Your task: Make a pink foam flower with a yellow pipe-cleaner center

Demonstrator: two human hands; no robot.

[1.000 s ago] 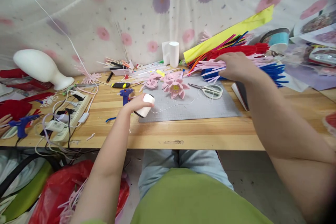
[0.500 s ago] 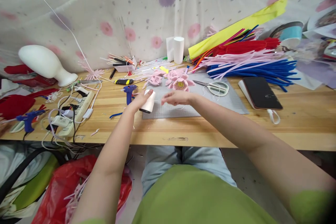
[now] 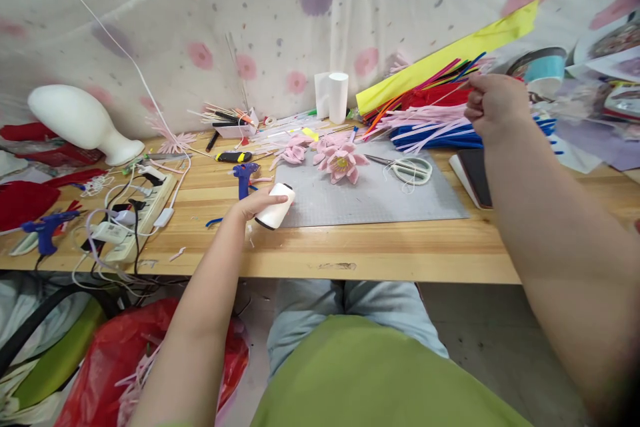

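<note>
A white spool of thread [image 3: 276, 207] with black ends is in my left hand [image 3: 259, 203], tilted over the near left corner of the grey cutting mat [image 3: 400, 203]. My right hand [image 3: 497, 101] is raised high at the right, fingers pinched. A faint thin line, apparently thread, runs left from its fingertips; its full path to the spool is too fine to follow. Pink fuzzy flowers [image 3: 342, 161] lie on the mat. Beside them are scissors [image 3: 411, 169] with pale handles and a loose loop of thread.
Left of the spool stands a blue glue gun [image 3: 243, 179]; another glue gun [image 3: 47, 230] lies near a cabled power strip [image 3: 145, 217]. Bundles of blue pipe cleaners [image 3: 430, 137] lie behind a phone [image 3: 475, 177]. A white foam head [image 3: 83, 121] rests at far left.
My right hand has swung from beside the spool far up to the right. My left hand has lowered slightly toward me and tilted the spool.
</note>
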